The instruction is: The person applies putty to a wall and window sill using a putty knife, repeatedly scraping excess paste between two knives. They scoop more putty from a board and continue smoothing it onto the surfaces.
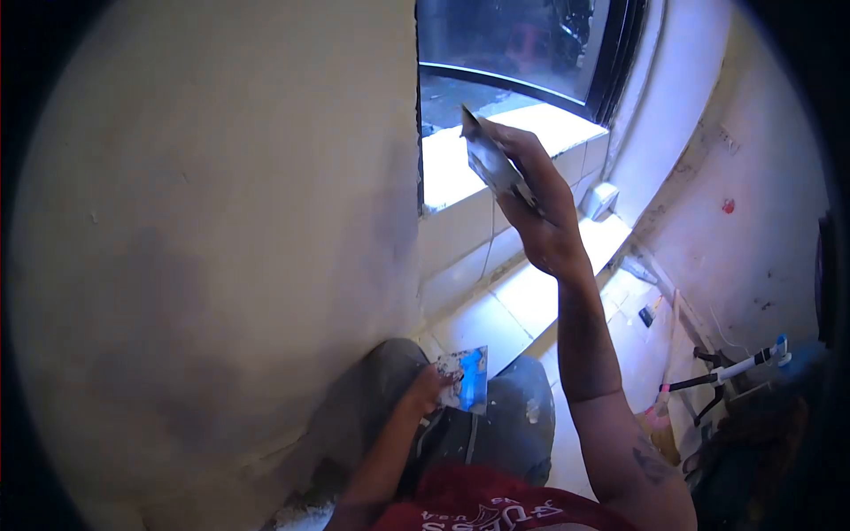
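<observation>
My right hand (551, 208) is raised in front of the window sill, its fingers closed around a putty-smeared scraper (498, 170). The blade is tilted, with its corner pointing up and to the left, apart from the wall. Down by my knees, my left hand (427, 389) grips a flat square scraper plate (471, 380) by its left edge. Blue and whitish smears cover the plate's face. How the handles sit in my palms is hidden. The pale plastered wall (221, 230) fills the left side, close to my left arm.
A dark-framed window (513, 49) stands beyond my right hand, above a brightly lit sill (567, 133). Tiles (487, 323) run below it. On the right are a black and white stand (744, 365), a small dark object (648, 315) and a stained wall (770, 168).
</observation>
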A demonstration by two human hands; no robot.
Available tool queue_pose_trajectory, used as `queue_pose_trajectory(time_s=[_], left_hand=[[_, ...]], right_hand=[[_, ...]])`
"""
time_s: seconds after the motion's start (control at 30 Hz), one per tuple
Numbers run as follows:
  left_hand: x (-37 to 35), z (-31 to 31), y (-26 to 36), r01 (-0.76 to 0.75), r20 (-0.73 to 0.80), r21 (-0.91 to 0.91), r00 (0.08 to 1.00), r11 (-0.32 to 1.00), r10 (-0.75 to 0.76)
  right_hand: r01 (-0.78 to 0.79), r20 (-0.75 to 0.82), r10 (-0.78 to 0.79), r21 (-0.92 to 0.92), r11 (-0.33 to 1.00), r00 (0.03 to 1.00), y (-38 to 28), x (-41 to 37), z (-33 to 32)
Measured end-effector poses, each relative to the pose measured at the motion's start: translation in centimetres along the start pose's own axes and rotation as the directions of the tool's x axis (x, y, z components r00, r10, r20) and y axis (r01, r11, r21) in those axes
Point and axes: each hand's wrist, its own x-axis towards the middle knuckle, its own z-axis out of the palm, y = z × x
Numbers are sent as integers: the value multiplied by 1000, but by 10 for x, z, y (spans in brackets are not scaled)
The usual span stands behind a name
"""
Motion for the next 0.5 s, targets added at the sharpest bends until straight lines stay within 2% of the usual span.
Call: queue_pose_trajectory(time_s=[0.07, 0.1, 0.2, 0.23, 0.33, 0.43, 0.5], left_hand=[[0, 0, -1, -9, 45, 6, 999, 1000, 8], [0, 1, 0, 36, 20, 19, 999, 999, -36], [-6, 10, 9, 32, -7, 7, 999, 999, -32], [-13, 19, 16, 25, -68, 24, 997, 999, -23], [-4, 6, 3, -30, -23, 29, 999, 999, 30], [-24, 23, 28, 29, -74, 48, 997, 998, -26], [-12, 14, 14, 2, -42, 30, 999, 1000, -1]], right_hand=[[117, -11, -119, -104, 988, 993, 2, 22, 7], [146, -11, -149, -150, 978, 989, 3, 31, 10], [137, 17, -137, -247, 959, 990, 0, 46, 9], [151, 11, -154, -273, 950, 988, 0, 49, 9], [170, -32, -195, -362, 917, 980, -4, 56, 11], [183, -14, -210, -440, 879, 978, -5, 52, 18], [236, 8, -271, -513, 825, 963, -2, 49, 25]])
